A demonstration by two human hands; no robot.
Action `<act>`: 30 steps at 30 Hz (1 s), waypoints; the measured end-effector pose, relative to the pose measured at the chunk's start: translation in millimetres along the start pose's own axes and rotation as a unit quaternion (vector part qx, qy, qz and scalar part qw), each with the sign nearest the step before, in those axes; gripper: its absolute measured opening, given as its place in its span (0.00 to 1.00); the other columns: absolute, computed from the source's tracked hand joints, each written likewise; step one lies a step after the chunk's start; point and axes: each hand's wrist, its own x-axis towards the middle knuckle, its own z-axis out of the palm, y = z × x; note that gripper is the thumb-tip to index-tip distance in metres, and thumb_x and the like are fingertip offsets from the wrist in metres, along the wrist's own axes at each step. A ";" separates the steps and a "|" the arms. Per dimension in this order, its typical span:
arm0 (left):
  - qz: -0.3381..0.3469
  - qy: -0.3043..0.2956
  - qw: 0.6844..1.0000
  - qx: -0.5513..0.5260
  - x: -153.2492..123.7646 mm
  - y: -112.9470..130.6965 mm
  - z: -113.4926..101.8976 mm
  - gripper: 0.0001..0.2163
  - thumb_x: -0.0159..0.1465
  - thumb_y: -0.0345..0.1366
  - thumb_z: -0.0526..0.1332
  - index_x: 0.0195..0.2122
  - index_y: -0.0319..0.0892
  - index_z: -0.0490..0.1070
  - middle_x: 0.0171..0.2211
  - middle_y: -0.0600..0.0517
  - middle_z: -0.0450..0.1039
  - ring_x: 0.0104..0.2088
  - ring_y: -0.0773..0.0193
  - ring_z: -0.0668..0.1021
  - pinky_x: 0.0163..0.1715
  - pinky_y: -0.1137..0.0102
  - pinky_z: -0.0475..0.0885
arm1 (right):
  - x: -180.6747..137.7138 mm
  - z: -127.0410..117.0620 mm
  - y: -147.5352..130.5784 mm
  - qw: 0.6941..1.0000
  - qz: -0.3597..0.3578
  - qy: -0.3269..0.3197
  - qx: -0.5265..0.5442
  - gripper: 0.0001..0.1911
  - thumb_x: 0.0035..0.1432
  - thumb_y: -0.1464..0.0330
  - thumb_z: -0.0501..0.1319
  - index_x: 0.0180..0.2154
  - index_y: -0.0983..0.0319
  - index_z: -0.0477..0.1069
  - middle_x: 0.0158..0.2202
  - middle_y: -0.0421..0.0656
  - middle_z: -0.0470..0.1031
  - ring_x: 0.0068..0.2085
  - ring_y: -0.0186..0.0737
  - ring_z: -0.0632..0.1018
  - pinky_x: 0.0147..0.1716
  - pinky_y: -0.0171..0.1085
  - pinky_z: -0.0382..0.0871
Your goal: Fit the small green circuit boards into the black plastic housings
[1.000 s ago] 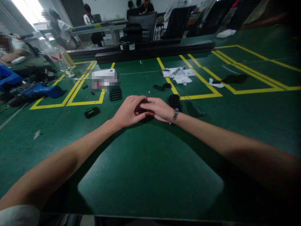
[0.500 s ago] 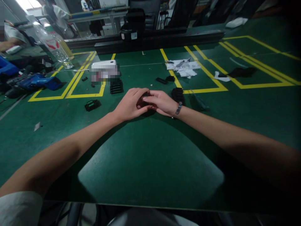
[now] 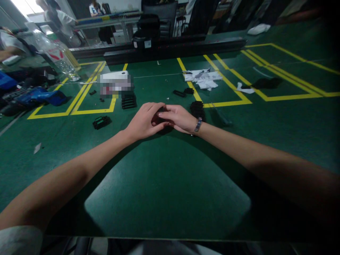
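Note:
My left hand (image 3: 145, 120) and my right hand (image 3: 181, 118) meet over the middle of the green table (image 3: 170, 184), fingers curled together. Between them is something small and dark, mostly hidden by the fingers; I cannot make out its kind. A bracelet or watch band (image 3: 198, 124) circles my right wrist. Just beyond that wrist lies a black ribbed block (image 3: 197, 109). Past my left hand sits a similar black slotted block (image 3: 128, 101). Further left is a black part with green inside (image 3: 101, 122).
Beyond the hands lie small black pieces (image 3: 179, 93) and crumpled white paper (image 3: 203, 78). A white device (image 3: 114, 76), clear bottles (image 3: 60, 53) and a blue tool (image 3: 50, 96) are at the left. A long black rail (image 3: 175, 49) crosses the back. People are in the background.
The view has shifted slightly, so the table items appear a little lower and further left. Both hands keep nearly the same pose, still closed together.

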 end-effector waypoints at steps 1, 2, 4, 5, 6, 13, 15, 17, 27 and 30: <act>0.000 0.000 1.000 0.000 -0.1 0.1 -0.1 0.27 0.65 0.45 0.65 0.61 0.38 0.63 0.55 0.40 0.72 0.55 0.51 0.74 0.58 0.57 0.68 | -0.2 0.2 -0.4 1.000 -0.001 -0.004 0.001 0.06 0.60 0.79 0.62 0.38 0.66 0.75 0.33 0.45 0.81 0.35 0.37 0.83 0.39 0.37 0.78; 0.000 0.000 1.000 0.000 -0.2 0.1 -0.2 0.27 0.65 0.44 0.65 0.61 0.38 0.63 0.55 0.40 0.72 0.55 0.51 0.74 0.58 0.57 0.68 | -0.5 0.4 -0.9 1.000 -0.002 -0.009 0.002 0.06 0.60 0.79 0.62 0.38 0.66 0.75 0.33 0.44 0.81 0.34 0.37 0.83 0.38 0.37 0.78; 0.001 0.000 1.000 0.002 -0.6 -0.3 -0.3 0.28 0.65 0.44 0.65 0.62 0.38 0.62 0.56 0.40 0.72 0.56 0.51 0.74 0.58 0.56 0.68 | -1.1 0.5 -1.5 1.000 -0.003 -0.017 0.006 0.06 0.59 0.79 0.63 0.38 0.65 0.74 0.33 0.43 0.81 0.33 0.36 0.82 0.37 0.36 0.79; 0.001 0.000 1.000 0.004 -0.8 -0.6 -0.1 0.29 0.65 0.45 0.65 0.62 0.38 0.61 0.56 0.40 0.71 0.56 0.51 0.73 0.59 0.56 0.68 | -1.4 0.5 -1.7 1.000 -0.003 -0.019 0.008 0.06 0.59 0.79 0.63 0.38 0.65 0.74 0.33 0.43 0.81 0.33 0.36 0.82 0.37 0.36 0.79; 0.002 0.000 1.000 0.007 -1.0 -1.0 0.1 0.30 0.65 0.45 0.66 0.63 0.38 0.60 0.57 0.39 0.71 0.57 0.50 0.73 0.59 0.56 0.68 | -1.6 0.3 -1.8 1.000 -0.003 -0.021 0.010 0.06 0.59 0.79 0.63 0.39 0.65 0.74 0.33 0.43 0.81 0.33 0.36 0.82 0.36 0.35 0.78; -0.005 0.007 1.000 0.025 -1.4 -3.1 4.1 0.34 0.62 0.46 0.69 0.65 0.38 0.58 0.58 0.38 0.70 0.59 0.48 0.73 0.60 0.53 0.67 | -1.4 -0.9 -0.5 0.999 -0.009 -0.029 0.010 0.06 0.59 0.76 0.66 0.41 0.67 0.73 0.33 0.45 0.82 0.35 0.36 0.83 0.42 0.38 0.78; -0.006 0.006 1.000 0.020 -1.6 -3.0 4.4 0.32 0.63 0.45 0.68 0.64 0.39 0.59 0.58 0.38 0.70 0.58 0.48 0.73 0.59 0.54 0.68 | -1.1 -1.4 0.1 0.999 -0.015 -0.035 0.005 0.07 0.58 0.75 0.67 0.40 0.67 0.74 0.33 0.44 0.82 0.35 0.36 0.83 0.43 0.38 0.78; -0.004 0.006 1.000 0.010 -1.8 -2.7 3.9 0.31 0.63 0.43 0.68 0.62 0.39 0.60 0.56 0.39 0.71 0.57 0.50 0.74 0.59 0.55 0.68 | -0.9 -2.3 1.0 0.999 -0.021 -0.044 0.006 0.09 0.57 0.74 0.69 0.40 0.66 0.74 0.34 0.44 0.82 0.35 0.37 0.83 0.43 0.38 0.78; 0.002 0.004 1.000 0.002 0.6 -2.3 1.3 0.29 0.63 0.46 0.67 0.60 0.39 0.62 0.54 0.40 0.73 0.54 0.51 0.75 0.57 0.56 0.67 | -0.8 -4.7 3.7 0.999 -0.023 -0.048 -0.006 0.11 0.57 0.71 0.71 0.41 0.65 0.74 0.36 0.45 0.82 0.40 0.39 0.83 0.46 0.41 0.78; 0.006 0.003 1.000 0.001 0.7 -1.6 0.9 0.29 0.64 0.46 0.67 0.61 0.39 0.62 0.54 0.40 0.72 0.54 0.51 0.75 0.57 0.56 0.67 | -0.6 -4.8 4.0 0.998 -0.026 -0.050 -0.007 0.11 0.56 0.71 0.71 0.42 0.65 0.74 0.37 0.45 0.82 0.40 0.39 0.83 0.45 0.40 0.78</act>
